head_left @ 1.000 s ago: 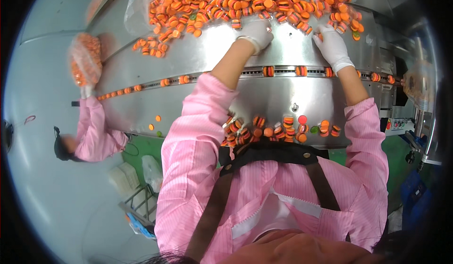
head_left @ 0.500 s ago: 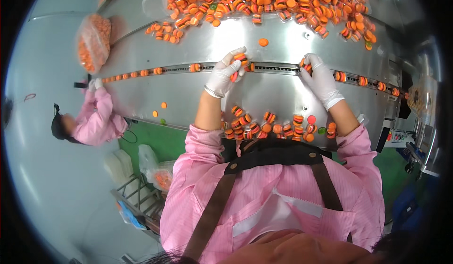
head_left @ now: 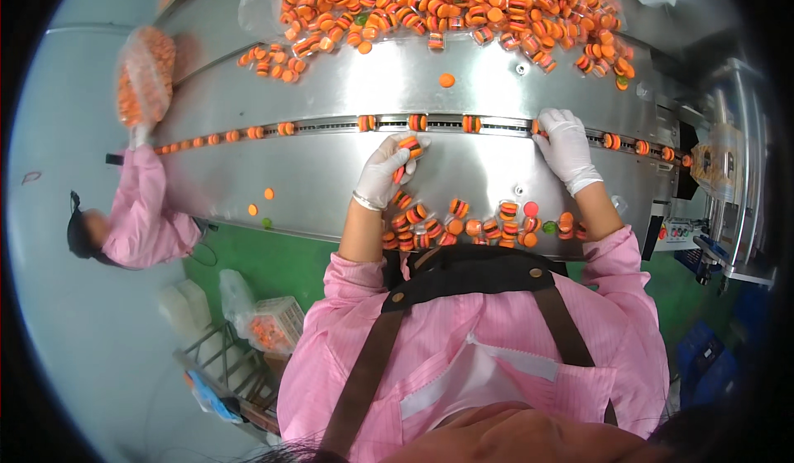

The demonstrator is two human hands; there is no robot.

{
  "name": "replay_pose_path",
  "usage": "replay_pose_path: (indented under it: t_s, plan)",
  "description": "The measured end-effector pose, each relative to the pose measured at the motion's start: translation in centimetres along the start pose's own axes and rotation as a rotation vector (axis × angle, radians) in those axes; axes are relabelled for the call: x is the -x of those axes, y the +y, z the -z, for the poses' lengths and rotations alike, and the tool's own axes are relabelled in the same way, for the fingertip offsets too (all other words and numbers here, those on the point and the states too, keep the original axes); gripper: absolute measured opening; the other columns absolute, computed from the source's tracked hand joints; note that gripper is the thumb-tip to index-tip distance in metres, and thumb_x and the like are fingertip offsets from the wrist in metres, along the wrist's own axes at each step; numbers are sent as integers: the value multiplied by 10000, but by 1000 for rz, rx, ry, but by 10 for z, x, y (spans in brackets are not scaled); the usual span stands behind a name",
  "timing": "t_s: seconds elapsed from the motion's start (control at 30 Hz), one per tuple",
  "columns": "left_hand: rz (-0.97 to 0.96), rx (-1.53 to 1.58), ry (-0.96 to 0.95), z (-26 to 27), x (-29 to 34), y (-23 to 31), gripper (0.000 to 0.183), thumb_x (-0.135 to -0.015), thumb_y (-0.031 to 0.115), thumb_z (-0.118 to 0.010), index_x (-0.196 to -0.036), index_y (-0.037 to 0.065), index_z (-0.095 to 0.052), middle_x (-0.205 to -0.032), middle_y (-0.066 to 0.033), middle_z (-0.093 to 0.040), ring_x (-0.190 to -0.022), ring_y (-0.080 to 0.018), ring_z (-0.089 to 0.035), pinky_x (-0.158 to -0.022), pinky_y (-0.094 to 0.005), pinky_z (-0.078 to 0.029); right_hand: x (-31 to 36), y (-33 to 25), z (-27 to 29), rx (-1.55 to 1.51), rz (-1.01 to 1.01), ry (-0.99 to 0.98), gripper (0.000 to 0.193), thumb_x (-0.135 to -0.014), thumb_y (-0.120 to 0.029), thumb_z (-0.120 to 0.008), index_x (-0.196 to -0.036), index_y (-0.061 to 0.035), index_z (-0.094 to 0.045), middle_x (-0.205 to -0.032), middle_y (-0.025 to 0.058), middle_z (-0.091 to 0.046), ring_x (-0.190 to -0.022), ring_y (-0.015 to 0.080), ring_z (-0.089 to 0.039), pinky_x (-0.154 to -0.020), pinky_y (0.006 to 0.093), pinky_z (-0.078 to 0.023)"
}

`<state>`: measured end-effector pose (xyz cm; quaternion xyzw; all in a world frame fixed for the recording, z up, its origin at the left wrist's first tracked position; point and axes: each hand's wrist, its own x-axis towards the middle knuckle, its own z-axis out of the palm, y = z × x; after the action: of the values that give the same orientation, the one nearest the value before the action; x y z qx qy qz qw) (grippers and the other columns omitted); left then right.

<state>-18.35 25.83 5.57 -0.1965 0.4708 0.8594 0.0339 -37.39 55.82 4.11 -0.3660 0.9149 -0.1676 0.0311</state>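
My gloved left hand (head_left: pixel 382 174) is just on the near side of the conveyor track (head_left: pixel 498 125), its fingers closed on a layered gummy burger (head_left: pixel 409 147) in orange, black and red. A second orange-red piece (head_left: pixel 399 174) shows lower in the same hand. Over the track farther right, my gloved right hand (head_left: pixel 569 153) has its fingers bent around another gummy burger (head_left: pixel 537 127), mostly hidden by them. Between the hands, gummy burgers such as this one (head_left: pixel 471 124) stand on edge in the track.
A big heap of gummy burgers (head_left: pixel 463 4) covers the far side of the steel table (head_left: pixel 306 174). A smaller pile (head_left: pixel 430 227) lies along the near edge. At the far left a co-worker (head_left: pixel 141 207) reaches to a full plastic bag (head_left: pixel 146 78). A machine (head_left: pixel 732 174) stands right.
My left hand has drawn back from the track toward me, still holding gummies. More gummy burgers stand in the track between my hands. The co-worker's hands have moved from the track to the bag.
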Motion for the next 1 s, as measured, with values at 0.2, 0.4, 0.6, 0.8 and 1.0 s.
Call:
replay_pose_path:
  t_s: [0.2, 0.4, 0.6, 0.8, 1.0]
  plan:
    - [54, 4, 19, 5, 11, -7, 379, -939, 98, -526, -1283, -42, -452, -1173, -189, -602, -653, -92, -482, -509, -183, -377, -26, 14, 33, -129, -90, 65, 291, -731, -222, -740, -896, -54, -570, -1056, 155, -586, -1002, 339, -548, -884, 436, -437]
    - [57, -18, 32, 0, 11, 0, 381, -938, 75, -507, -1296, -47, -453, -1147, -179, -605, -649, -90, -494, -522, -185, -386, -100, 28, 12, -37, -209, 35, 460, -782, -274, -727, -1096, -29, -497, -1150, 209, -584, -1096, 373, -562, -917, 443, -467]
    - [19, -187, 275, 33, -5, 6, 332, -940, 53, -508, -1260, -29, -478, -1059, -148, -626, -669, -95, -527, -552, -194, -431, -116, 41, 6, -7, -323, -280, 546, -768, -313, -704, -1147, -8, -457, -1108, 264, -605, -1000, 398, -621, -862, 459, -496]
    - [-83, -210, 572, 7, -42, 0, 147, -932, 50, -527, -1078, 31, -524, -834, -92, -623, -594, -103, -540, -500, -220, -433, -75, 23, 18, -306, -363, -97, 413, -802, -239, -615, -1139, -24, -514, -971, 231, -652, -941, 387, -637, -831, 450, -493]
    - [-184, -1074, 617, -4, -57, -35, 136, -892, 133, -597, -899, 5, -553, -758, -125, -606, -673, -209, -583, -641, -330, -477, -34, 21, 0, -808, -325, 15, 312, -862, -177, -561, -1126, -20, -500, -869, 113, -630, -750, 212, -608, -720, 320, -492]
